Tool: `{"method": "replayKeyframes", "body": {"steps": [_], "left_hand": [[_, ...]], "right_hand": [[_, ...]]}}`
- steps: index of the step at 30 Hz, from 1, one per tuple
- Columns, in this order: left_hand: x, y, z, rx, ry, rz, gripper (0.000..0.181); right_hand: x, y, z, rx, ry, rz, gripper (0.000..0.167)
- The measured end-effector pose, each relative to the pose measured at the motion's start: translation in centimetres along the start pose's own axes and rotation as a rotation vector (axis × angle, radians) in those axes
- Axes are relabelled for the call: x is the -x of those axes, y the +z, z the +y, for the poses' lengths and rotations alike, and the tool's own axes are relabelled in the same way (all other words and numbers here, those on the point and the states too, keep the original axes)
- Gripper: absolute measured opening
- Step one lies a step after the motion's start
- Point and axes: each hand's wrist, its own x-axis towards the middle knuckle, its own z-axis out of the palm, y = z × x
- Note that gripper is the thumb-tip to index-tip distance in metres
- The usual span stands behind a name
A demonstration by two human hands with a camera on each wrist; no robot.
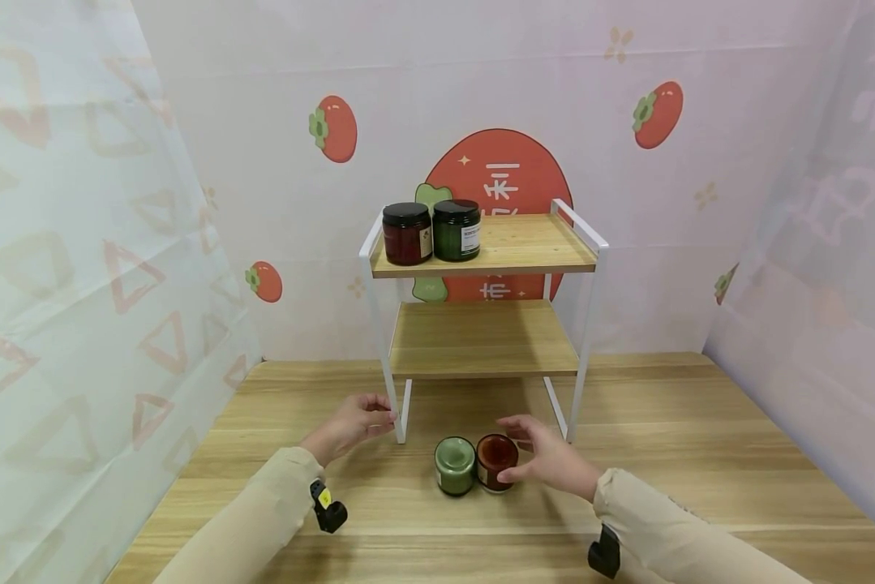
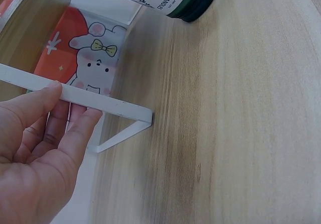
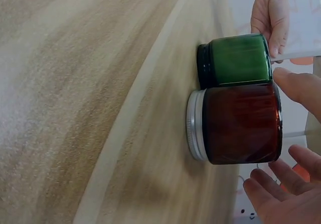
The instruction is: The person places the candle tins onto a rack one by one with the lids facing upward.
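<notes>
My left hand [image 1: 353, 422] pinches the white front-left leg [image 2: 118, 107] of a two-tier wooden shelf [image 1: 484, 339] between thumb and fingers, low down near the table. On the table in front of the shelf, a red glass candle jar [image 1: 497, 454] stands upside down on its silver lid [image 3: 196, 125]. A green glass candle jar [image 1: 455, 464], its label partly readable in the left wrist view, is upside down beside it on a dark lid. Around the red jar, my right hand [image 1: 546, 461] spreads its thumb and fingers; whether it touches the glass I cannot tell.
Two dark-lidded jars, one red [image 1: 406, 243] and one green [image 1: 448, 241], stand upright side by side at the left of the shelf's top board [image 1: 532, 239]. Printed cloth [image 1: 481, 81] hangs behind and at both sides of the wooden table [image 1: 649, 422].
</notes>
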Motion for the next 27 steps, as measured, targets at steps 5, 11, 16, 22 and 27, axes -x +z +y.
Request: {"method": "replayKeyframes", "body": {"steps": [5, 11, 16, 22, 27], "left_hand": [[-0.1, 0.0, -0.1, 0.001, -0.002, 0.008, 0.011], [-0.1, 0.1, -0.1, 0.002, 0.003, 0.015, 0.011], [0.0, 0.2, -0.1, 0.006, -0.007, 0.018, 0.011], [0.0, 0.1, 0.0, 0.001, -0.004, 0.009, 0.012], [0.1, 0.1, 0.1, 0.005, -0.001, 0.002, 0.012]], "right_hand": [[0.0, 0.3, 0.4, 0.016, 0.021, 0.020, 0.078], [0.0, 0.7, 1.0, 0.006, 0.053, 0.015, 0.078], [0.0, 0.9, 1.3, -0.009, 0.061, 0.006, 0.079], [-0.1, 1.2, 1.7, -0.013, 0.079, 0.013, 0.080], [-0.2, 1.3, 2.0, -0.005, 0.101, 0.020, 0.081]]}}
